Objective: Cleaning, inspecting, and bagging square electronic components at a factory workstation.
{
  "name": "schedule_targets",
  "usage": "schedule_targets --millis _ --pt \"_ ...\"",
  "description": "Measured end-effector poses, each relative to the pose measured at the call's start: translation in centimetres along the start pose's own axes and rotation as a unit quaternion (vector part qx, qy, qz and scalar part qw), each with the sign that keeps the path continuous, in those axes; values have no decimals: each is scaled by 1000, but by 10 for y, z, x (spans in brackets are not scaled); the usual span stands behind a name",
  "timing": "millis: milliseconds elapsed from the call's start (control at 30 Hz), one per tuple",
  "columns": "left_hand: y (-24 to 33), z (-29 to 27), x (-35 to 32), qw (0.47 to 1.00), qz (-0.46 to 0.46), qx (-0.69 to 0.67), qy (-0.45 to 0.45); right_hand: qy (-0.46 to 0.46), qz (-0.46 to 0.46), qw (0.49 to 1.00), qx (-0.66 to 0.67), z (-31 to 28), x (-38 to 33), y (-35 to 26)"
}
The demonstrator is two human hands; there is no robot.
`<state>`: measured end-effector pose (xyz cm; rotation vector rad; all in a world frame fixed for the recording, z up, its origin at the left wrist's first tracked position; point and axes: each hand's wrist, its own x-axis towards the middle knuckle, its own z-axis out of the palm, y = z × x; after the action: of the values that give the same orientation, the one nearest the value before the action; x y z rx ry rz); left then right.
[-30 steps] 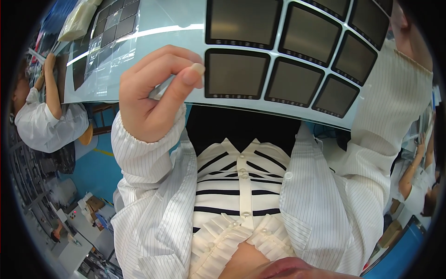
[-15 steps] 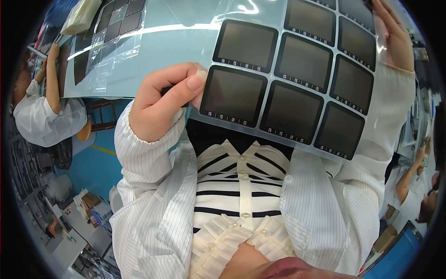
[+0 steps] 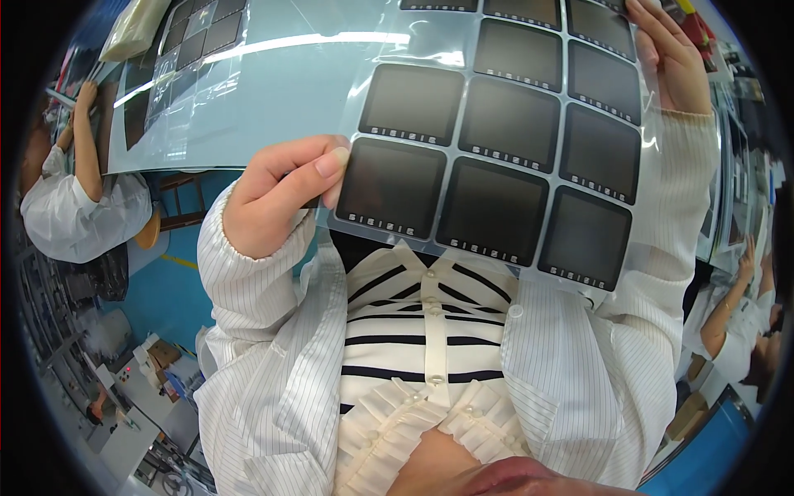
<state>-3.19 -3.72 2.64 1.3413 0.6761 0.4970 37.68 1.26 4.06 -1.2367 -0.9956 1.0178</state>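
A clear plastic sheet (image 3: 542, 227) carrying several dark, rounded rectangular panels (image 3: 492, 207) is held up in front of my chest, tilted. Each panel has a row of small pale marks along its lower border. My left hand (image 3: 285, 190) pinches the sheet's left edge between thumb and fingers. A dark object, mostly hidden, shows beneath that hand's fingers; its kind cannot be told. At the upper right, my right hand (image 3: 674, 58) grips the sheet's far right edge, its fingertips partly cut off by the frame.
Beyond the sheet lies a pale blue-green glossy tabletop (image 3: 289, 91). Another panelled sheet (image 3: 178, 99) rests on its far left, near a pale yellowish stack (image 3: 136, 29). A co-worker in white (image 3: 87, 207) sits at left, close to a wooden stool (image 3: 178, 202); another person (image 3: 732, 314) is at right.
The sheet has shifted left and somewhat lower, showing more panels at its far end. Both hands moved with it and kept their grip.
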Motion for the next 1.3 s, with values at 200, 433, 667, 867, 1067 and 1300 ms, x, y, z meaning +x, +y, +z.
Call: schedule_targets --millis 200,433,667,867,1067,1300 --pt "-2 -4 -6 1000 -13 11 10 1 12 1000 6 16 -8 -4" --pt "-10 -12 -16 998 -22 52 -25 1 11 1000 12 26 -19 -2" --pt "-14 -18 -20 994 9 84 -69 -11 26 998 54 36 -30 -7" --pt "-14 -19 -18 987 40 98 -123 -7 34 998 55 32 -42 -11" --pt "-7 -20 -16 977 26 127 -167 -57 -3 998 -41 17 -49 -6" --pt "-8 -18 -14 971 3 130 -199 -50 3 998 -32 16 -58 -5"
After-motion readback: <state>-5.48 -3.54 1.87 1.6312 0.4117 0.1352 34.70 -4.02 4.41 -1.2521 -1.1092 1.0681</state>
